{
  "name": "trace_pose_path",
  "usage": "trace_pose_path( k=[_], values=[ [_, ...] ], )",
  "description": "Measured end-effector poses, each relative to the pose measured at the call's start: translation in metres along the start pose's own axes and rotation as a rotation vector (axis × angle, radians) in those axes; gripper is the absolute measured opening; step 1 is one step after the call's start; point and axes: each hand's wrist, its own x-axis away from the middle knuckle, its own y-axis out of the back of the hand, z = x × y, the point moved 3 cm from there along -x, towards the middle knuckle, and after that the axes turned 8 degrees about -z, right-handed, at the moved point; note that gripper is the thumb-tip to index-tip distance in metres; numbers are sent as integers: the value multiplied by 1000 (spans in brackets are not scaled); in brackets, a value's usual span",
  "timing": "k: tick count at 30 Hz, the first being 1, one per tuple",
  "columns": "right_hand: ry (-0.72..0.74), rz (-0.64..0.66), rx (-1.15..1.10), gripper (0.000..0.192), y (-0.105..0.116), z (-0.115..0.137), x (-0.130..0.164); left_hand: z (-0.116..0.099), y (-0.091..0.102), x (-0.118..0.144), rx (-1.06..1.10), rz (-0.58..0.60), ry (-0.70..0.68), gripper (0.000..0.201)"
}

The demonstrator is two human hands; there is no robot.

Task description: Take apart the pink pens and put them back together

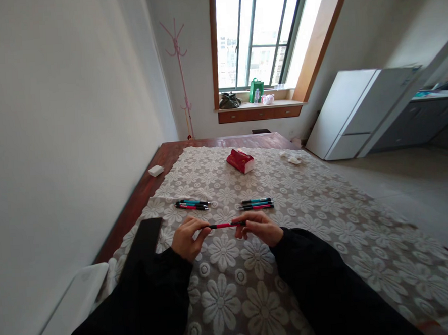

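Observation:
A red and black pen [223,225] is stretched level between both hands, above the flowered tablecloth [223,253]. My left hand [189,237] pinches its left end between thumb and fingers. Its right end is gripped by my right hand [258,227], with the fingertips covering part of the black section. Just beyond my left hand lies a group of pens [192,205], blue and red with black parts. Beyond my right hand is a second group of similar pens [256,204], lying side by side.
A red packet [240,161] of what looks like tissues lies farther back. Left of my left hand is a dark flat object [147,238], partly under my sleeve. A small white box [156,170] sits at the table's left edge, near the wall. Crumpled white pieces [294,160] lie at the far right.

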Motion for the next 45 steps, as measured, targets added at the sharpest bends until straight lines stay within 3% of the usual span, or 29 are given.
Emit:
trace_pose_path(
  k=[4, 8, 12, 18, 29, 40, 43, 45],
  values=[
    [55, -41, 263, 36, 3, 7, -2, -3, 1, -2, -51, -18, 15, 18],
    [129, -114, 770, 16, 12, 17, -2, -2, -2, -2, -69, 36, 50, 18],
    [101, -164, 1270, 8, 41, 29, -1, 2, -7, -1, -101, 140, 100, 16],
    [-70, -285, 1555, 12, 88, 51, 13, 6, -10, 0, -162, 188, 154, 19],
    [-139, -341, 1666, 11, 97, 56, 17, 8, -6, -2, -247, 189, 171, 19],
    [-171, -393, 1669, 12, 102, 51, 16, 23, -2, -21, -259, 280, 410, 20],
    [-153, -391, 1678, 14, 100, 52, 17, 25, -3, -35, -295, 243, 361, 19],
    [-83, -397, 1679, 23, 99, 52, 17, 24, -1, -44, -340, 127, 246, 19]
  ],
)
